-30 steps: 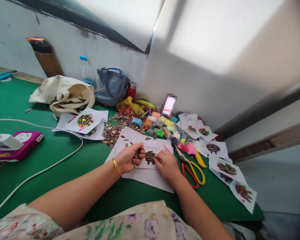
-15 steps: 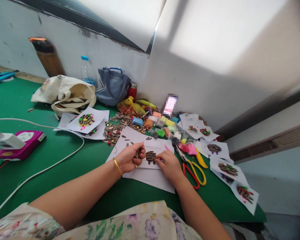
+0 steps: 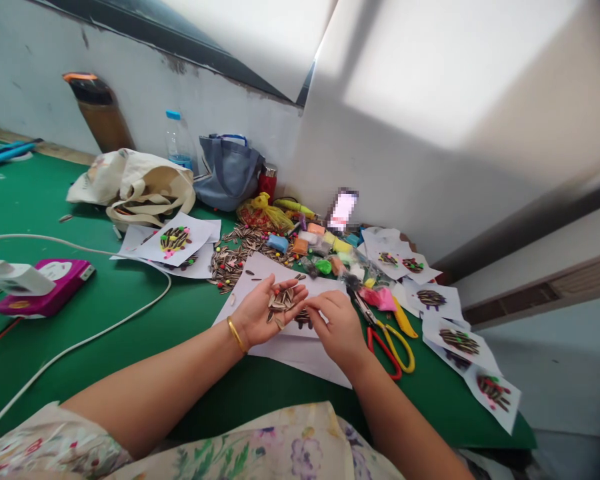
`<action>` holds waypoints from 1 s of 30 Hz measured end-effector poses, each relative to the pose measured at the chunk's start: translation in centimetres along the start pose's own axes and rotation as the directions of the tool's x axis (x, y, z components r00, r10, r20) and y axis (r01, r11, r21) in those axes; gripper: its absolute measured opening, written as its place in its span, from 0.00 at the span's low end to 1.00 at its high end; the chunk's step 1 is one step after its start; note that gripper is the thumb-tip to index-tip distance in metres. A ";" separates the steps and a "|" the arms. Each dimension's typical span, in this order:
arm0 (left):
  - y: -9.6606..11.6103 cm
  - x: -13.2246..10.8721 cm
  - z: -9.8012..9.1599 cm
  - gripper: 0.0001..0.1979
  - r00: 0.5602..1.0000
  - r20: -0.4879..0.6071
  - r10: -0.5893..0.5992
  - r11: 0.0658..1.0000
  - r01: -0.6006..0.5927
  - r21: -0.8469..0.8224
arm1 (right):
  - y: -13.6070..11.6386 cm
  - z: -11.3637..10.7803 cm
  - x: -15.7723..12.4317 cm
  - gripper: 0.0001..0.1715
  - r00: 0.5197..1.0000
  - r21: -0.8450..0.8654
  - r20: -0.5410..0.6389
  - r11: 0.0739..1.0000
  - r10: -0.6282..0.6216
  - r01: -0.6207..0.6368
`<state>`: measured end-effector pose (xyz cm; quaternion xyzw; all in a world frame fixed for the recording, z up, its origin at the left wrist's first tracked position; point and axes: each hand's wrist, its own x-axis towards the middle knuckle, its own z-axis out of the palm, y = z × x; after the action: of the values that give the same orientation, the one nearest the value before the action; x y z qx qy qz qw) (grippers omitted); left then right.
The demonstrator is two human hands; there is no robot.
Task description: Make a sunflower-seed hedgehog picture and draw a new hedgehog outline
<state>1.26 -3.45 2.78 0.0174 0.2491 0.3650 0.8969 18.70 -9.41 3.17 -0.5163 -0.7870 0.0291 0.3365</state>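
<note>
My left hand (image 3: pixel 260 313) lies palm up with its fingers extended, holding a small heap of sunflower seeds (image 3: pixel 282 300) with a tiny red ball among them. Close by its fingertips, my right hand (image 3: pixel 336 325) has thumb and fingers pinched together. Whatever may be in that pinch is too small to make out. Beneath both hands is a white paper sheet (image 3: pixel 310 363). A hedgehog-like picture made of seeds (image 3: pixel 304 319) shows partly between the hands; the left fingers cover its upper part.
Right of my hands lie scissors (image 3: pixel 391 347) with red and yellow handles and a yellow cutter (image 3: pixel 404 317). Beyond are loose seeds (image 3: pixel 229 265) and colored clay packets (image 3: pixel 300 247). Finished-looking seed pictures (image 3: pixel 459 341) line the right edge. A white cable (image 3: pixel 105 312) crosses the left side.
My left hand has opened from a loose fist to a flat palm, exposing the seeds. My right hand has shifted slightly up, off the seed picture toward the left fingertips.
</note>
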 end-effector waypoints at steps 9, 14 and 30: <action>-0.1 0.2 -0.3 0.24 0.991 0.126 -0.046 0.997 0.037 0.069 | -1.3 1.0 3.6 0.11 0.997 -0.104 0.073 0.994 -0.027 0.035; -0.2 0.1 -0.2 0.26 0.989 0.141 -0.047 0.998 0.041 0.043 | -0.9 0.6 4.0 0.13 0.998 -0.079 0.065 0.997 0.000 0.005; -0.2 -0.1 0.0 0.24 0.993 0.111 -0.043 0.997 0.035 0.073 | 0.1 1.5 2.9 0.11 0.994 -0.123 0.109 0.992 0.017 -0.003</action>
<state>1.30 -3.68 2.78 0.0649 0.2111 0.3368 0.9153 17.26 -6.52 3.40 -0.5375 -0.8021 0.0109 0.2601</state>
